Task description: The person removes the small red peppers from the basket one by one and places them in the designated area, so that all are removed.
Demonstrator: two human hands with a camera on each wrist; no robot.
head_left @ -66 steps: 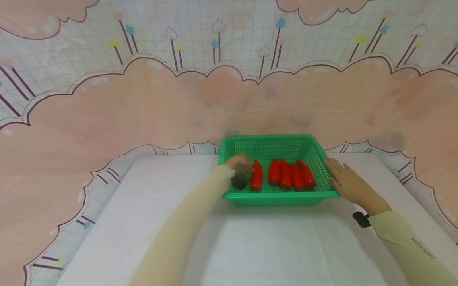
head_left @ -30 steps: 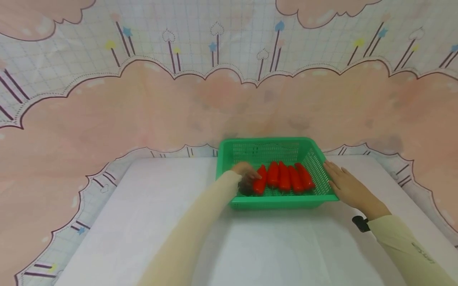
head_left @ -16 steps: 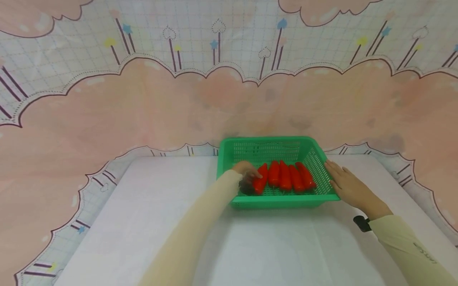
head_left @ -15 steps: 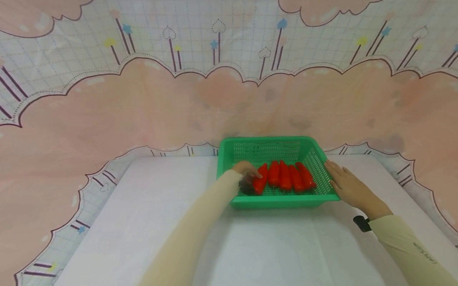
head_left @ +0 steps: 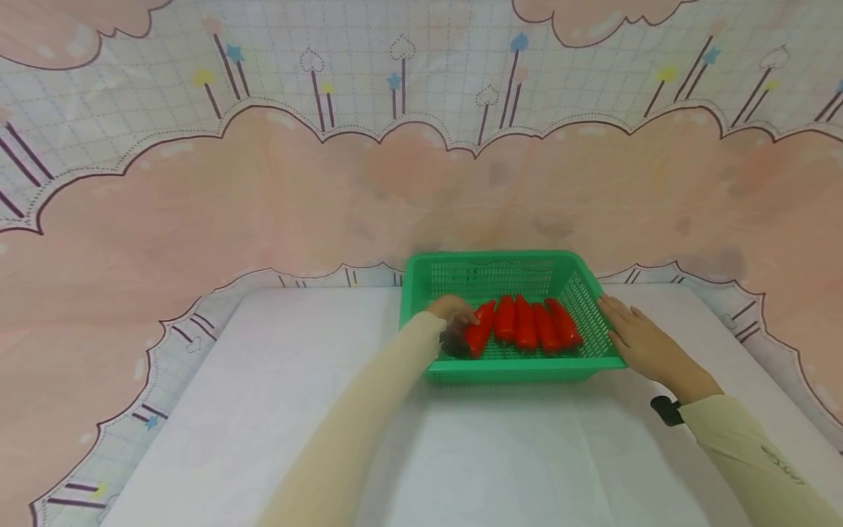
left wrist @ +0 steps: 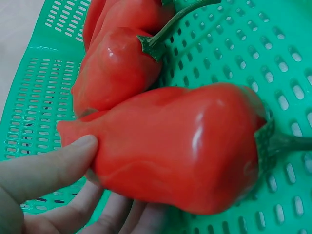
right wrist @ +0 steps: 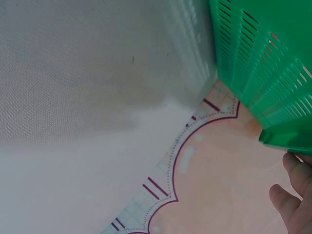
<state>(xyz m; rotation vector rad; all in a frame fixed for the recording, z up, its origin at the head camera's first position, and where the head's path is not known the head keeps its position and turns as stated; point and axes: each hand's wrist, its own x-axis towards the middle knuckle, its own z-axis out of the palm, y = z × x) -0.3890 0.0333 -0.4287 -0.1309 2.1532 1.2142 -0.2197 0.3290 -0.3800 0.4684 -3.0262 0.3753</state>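
In the head view a green plastic basket [head_left: 520, 364] holds a row of several red peppers [head_left: 525, 326]. My left hand [head_left: 451, 309] reaches into its left part and holds the leftmost red pepper [head_left: 481, 333]. Seen from the left wrist, the thumb [left wrist: 73, 158] presses the narrow tip of that pepper [left wrist: 180, 146], and the fingers curl underneath it. Its green stem points away from the hand, and its side lies close to the neighbouring pepper [left wrist: 119, 68]. My right hand [head_left: 648, 348] lies with straight fingers against the right rim of the basket.
A white-covered table [head_left: 500, 454] bears the basket near its far edge. Behind it hangs a patterned cloth [head_left: 329, 190] in pink and white. A black wrist device [head_left: 667, 410] sits at the right wrist.
Since 2.2 s ago the left hand has moved right with the leftmost pepper, which now leans towards the others and lies nearer them. In the last half second little differs. The right hand stays put.
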